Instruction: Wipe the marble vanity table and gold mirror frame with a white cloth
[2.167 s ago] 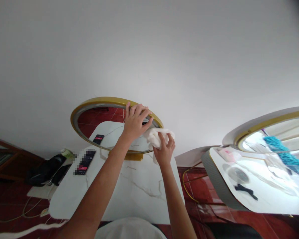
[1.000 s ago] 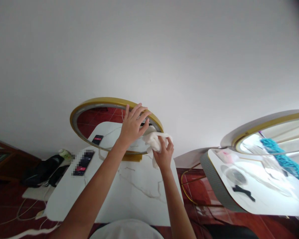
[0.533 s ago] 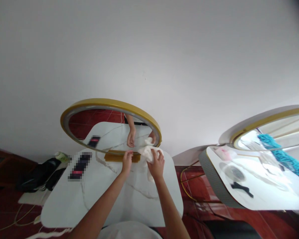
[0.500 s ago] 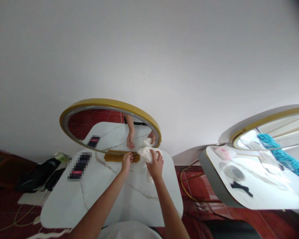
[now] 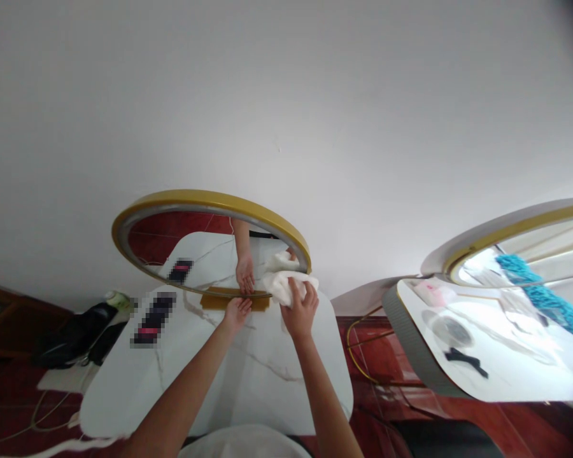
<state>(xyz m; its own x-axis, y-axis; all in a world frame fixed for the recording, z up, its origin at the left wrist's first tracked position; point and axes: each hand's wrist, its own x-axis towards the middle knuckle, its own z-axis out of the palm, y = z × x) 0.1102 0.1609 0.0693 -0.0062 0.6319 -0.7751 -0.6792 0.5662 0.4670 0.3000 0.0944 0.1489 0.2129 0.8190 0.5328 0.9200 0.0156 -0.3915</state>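
Observation:
A round mirror (image 5: 205, 254) with a gold frame stands on a gold base (image 5: 214, 301) on the white marbled table (image 5: 267, 381). My right hand (image 5: 300, 310) is closed on a crumpled white cloth (image 5: 281, 286), which lies against the lower right part of the mirror's rim. My left hand (image 5: 237, 312) is at the mirror's bottom edge, in front of the base, with its palm turned up and its fingers apart, holding nothing. Both hands and the cloth show in the glass.
A blurred-out dark item (image 5: 153, 318) lies on the table's left side. At the right, a second table (image 5: 496, 381) holds a mirror, a black strip (image 5: 466, 361) and a pink-and-white packet (image 5: 434, 292). Black bags (image 5: 76, 334) sit at the left; a black seat (image 5: 446, 439) is lower right.
My right hand and the cloth have shifted slightly up and right along the rim, and the cloth no longer hangs below the hand. My left hand has moved slightly left and turned palm up.

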